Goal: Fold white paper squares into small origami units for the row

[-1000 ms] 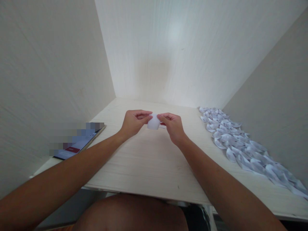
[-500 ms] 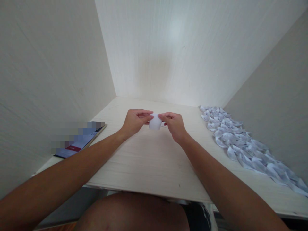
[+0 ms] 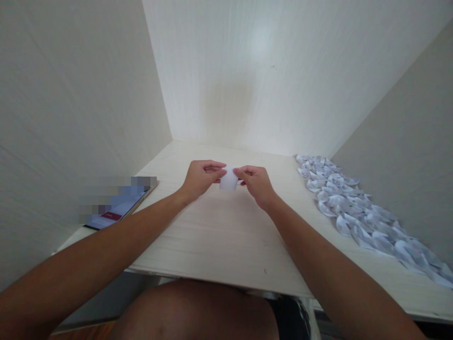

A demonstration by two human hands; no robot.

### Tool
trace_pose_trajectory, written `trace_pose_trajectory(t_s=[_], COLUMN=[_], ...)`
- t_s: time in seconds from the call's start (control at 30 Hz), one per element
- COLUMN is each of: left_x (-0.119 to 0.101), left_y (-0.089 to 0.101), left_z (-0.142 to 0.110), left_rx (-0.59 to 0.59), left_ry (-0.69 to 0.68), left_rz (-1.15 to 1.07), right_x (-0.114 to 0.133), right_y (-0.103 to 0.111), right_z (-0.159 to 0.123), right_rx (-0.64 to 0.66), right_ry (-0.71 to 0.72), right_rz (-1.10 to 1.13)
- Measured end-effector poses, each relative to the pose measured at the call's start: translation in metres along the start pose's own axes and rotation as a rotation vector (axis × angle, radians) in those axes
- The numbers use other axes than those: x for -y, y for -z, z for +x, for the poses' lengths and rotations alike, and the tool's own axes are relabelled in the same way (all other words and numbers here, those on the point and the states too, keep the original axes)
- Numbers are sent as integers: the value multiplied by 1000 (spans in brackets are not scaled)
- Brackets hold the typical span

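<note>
A small white piece of paper [image 3: 228, 180] is held between both hands just above the pale wooden desk [image 3: 219, 236]. My left hand [image 3: 200, 177] pinches its left edge with thumb and fingers closed. My right hand [image 3: 256, 183] pinches the right edge the same way. The paper bends downward between them. Both forearms reach in from the bottom corners of the view.
A long heap of several folded white paper pieces [image 3: 357, 215] runs along the desk's right side by the wall. A phone [image 3: 118, 208] with a lit screen lies at the left edge. Walls close in on the left, back and right. My knee [image 3: 198, 311] shows under the front edge.
The hands and paper stay together in the same grip; they sit slightly higher in the view as the camera tilts a little.
</note>
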State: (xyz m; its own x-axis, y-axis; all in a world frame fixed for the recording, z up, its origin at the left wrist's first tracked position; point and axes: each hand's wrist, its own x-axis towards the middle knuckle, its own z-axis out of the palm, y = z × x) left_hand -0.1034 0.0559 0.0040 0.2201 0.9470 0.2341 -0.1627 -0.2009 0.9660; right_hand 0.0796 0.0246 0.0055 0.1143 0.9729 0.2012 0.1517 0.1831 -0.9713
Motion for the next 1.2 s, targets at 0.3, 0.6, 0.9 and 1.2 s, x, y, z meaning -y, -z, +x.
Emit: trace_pose_trajectory(t_s=[0.3, 0.6, 0.9, 1.2], left_x=[-2, 2, 5, 1], left_y=[-2, -4, -3, -7], left_z=[-2, -2, 0, -3], left_rx=[24, -37, -75, -87], left_ry=[-25, -63, -88, -116], left_rz=[8, 38, 33, 47], right_x=[2, -2, -7, -4], right_y=[1, -3, -2, 2], right_z=[1, 0, 2, 4], right_rx=[2, 31, 42, -7], right_ry=[101, 63, 67, 134], right_rz=[-53, -30, -126, -196])
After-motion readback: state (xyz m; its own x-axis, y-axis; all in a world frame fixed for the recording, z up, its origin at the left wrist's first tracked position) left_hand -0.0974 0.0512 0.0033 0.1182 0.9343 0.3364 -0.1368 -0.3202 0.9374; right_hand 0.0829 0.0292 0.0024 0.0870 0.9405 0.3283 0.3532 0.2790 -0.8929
